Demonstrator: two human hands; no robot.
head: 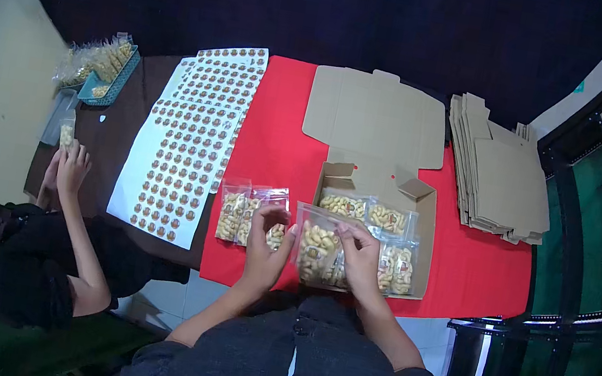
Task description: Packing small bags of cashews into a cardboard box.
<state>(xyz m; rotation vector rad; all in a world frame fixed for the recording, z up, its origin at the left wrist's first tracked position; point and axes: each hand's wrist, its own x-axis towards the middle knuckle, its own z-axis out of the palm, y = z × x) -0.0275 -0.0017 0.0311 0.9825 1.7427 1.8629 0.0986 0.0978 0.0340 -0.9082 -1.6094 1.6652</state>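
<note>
A clear zip bag of cashew nuts [316, 247] hangs upright from my right hand [359, 257], pinched at its top right corner, partly over an opened cardboard box [425, 250]. My left hand [268, 245] is just left of this bag, its thumb and fingers apart, with nothing seen in it. Inside the box lie several more bags of cashews [389, 219], each with a round sticker. Beyond my left hand, more filled bags [231, 215] lie side by side on the red cloth [274, 118].
Sheets of round stickers [179, 167] spread left of the cloth; a stack of flattened cardboard boxes [507, 187] stands right. The box's open lid [378, 117] extends away from me. At far left a co-worker handles a small bag [67, 134] near a teal basket [122, 77] of filled bags.
</note>
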